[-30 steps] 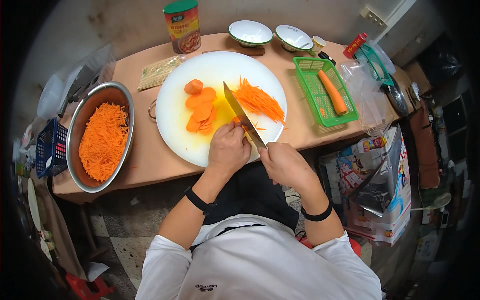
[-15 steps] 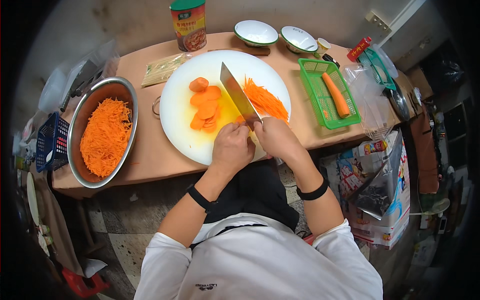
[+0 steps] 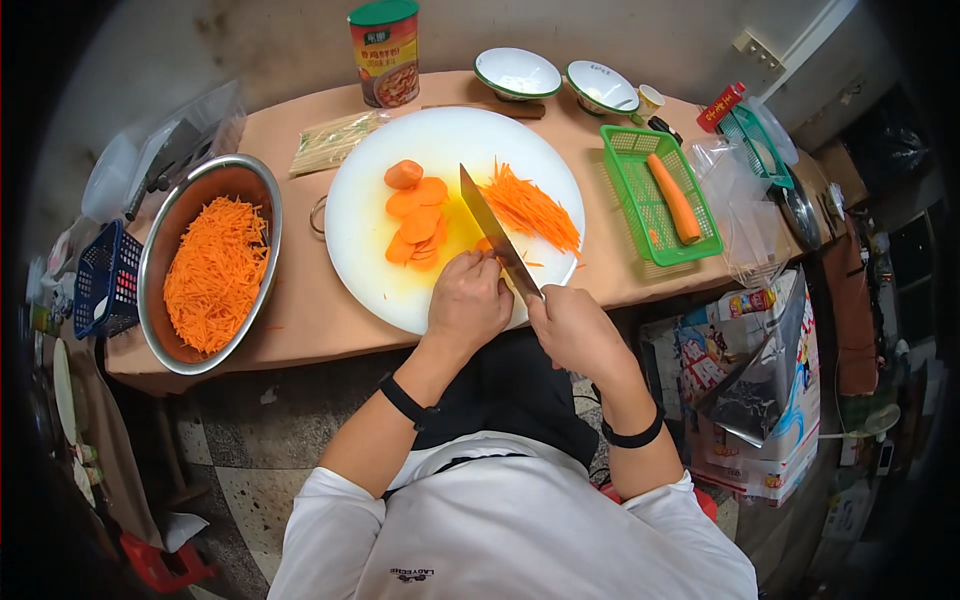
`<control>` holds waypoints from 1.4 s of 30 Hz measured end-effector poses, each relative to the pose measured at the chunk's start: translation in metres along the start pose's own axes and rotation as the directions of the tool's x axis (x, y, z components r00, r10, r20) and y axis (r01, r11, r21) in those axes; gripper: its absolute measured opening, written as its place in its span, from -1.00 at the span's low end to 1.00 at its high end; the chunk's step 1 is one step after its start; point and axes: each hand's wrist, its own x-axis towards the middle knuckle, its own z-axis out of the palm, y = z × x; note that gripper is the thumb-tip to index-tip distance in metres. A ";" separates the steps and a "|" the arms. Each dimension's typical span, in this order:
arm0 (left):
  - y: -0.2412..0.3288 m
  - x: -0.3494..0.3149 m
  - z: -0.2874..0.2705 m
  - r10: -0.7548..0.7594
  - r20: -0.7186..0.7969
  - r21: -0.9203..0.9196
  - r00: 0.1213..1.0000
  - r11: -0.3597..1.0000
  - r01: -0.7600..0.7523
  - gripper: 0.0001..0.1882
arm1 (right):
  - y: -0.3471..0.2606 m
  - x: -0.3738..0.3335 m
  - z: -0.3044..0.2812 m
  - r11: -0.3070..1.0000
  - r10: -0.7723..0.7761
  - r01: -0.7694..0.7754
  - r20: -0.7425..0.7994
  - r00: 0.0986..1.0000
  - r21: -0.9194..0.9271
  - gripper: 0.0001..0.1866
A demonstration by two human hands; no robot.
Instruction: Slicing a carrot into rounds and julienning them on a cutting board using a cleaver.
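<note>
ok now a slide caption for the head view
Right hand grips a kitchen knife, left hand close beside it, between carrot slices and carrot strips on a round white cutting board.

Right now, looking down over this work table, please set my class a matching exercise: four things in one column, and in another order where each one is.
Things
1. knife
2. long carrot
3. group of round carrot slices
4. big heap of carrot shreds

Places
A. in the metal bowl at the left of the table
B. on the white board, left of the blade
C. gripped in the right hand
D. in the green basket

Right pairs: 1-C, 2-D, 3-B, 4-A
</note>
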 end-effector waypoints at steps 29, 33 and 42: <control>-0.002 0.000 -0.001 -0.014 -0.028 -0.024 1.000 1.000 0.014 -0.80 | -0.015 -0.001 -0.011 0.981 0.161 -0.174 0.139 0.977 0.091 -0.51; 0.001 0.003 -0.001 0.006 -0.030 -0.016 1.000 1.000 -0.007 -0.79 | -0.016 0.033 -0.004 0.983 0.136 -0.150 0.128 0.982 0.108 -0.50; 0.000 -0.001 0.000 -0.016 -0.009 -0.029 1.000 0.999 0.015 -0.74 | -0.005 0.034 -0.002 0.976 0.093 -0.078 -0.065 0.994 0.205 -0.52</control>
